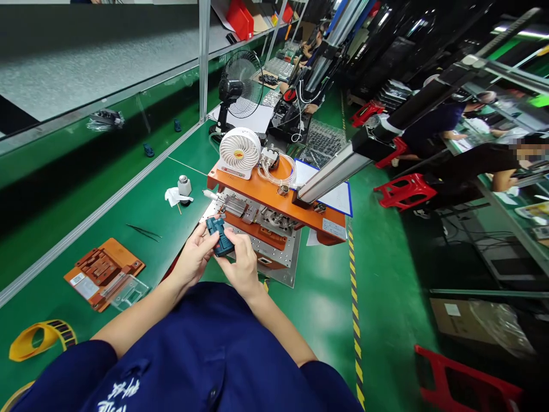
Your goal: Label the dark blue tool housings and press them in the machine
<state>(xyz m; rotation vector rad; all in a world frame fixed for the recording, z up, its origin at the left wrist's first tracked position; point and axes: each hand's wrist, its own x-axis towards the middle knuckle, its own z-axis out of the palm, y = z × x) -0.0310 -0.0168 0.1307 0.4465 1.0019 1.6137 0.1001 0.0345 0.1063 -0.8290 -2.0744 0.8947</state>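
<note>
Between my two hands is a dark teal moulded housing (219,236), raised in front of my chest. My left hand (198,252) pinches its left side with thumb and fingers. On its right side, my right hand (241,260) grips with the thumb over the top face. Just beyond the housing stands an orange press fixture (261,194) with a metal cylinder (235,207) and a perforated base plate (283,269). Left of my left arm, an orange jig (103,273) with a clear hinged cover (131,292) lies on the green bench.
Tweezers (144,232), a pump bottle (184,186) with white tissue (172,197) and a yellow tape roll (40,340) lie on the left bench. A small white fan (239,151) tops the fixture. Red stools (405,191) and co-workers are at the right.
</note>
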